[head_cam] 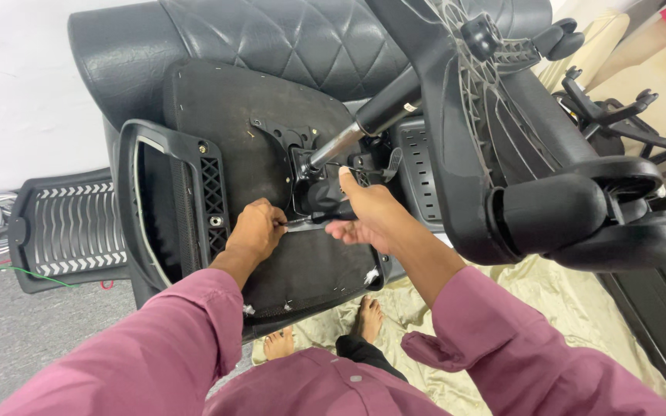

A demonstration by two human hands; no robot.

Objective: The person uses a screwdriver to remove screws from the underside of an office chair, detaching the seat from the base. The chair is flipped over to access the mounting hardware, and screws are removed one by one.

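Upturned office chair [271,146]. Left hand [254,229], grip closed on a thin tool [296,222] at the seat underside, 6 o'clock of the metal bracket [290,139]. Right hand [368,212] half-open, thumb up, fingers on the black lever [331,212] at 3 o'clock of the left.

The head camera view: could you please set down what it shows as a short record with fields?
Setting: an office chair lies upturned, the underside of its seat facing the camera.
Left hand: closed on a thin metal tool held against the seat underside.
Right hand: fingers spread, thumb up, at the black mechanism where the gas cylinder meets the seat.
Wheel base: sticks out toward the camera, castors at right.
Armrest: left of the hands.
Floor: beige sheet under the person's bare feet.
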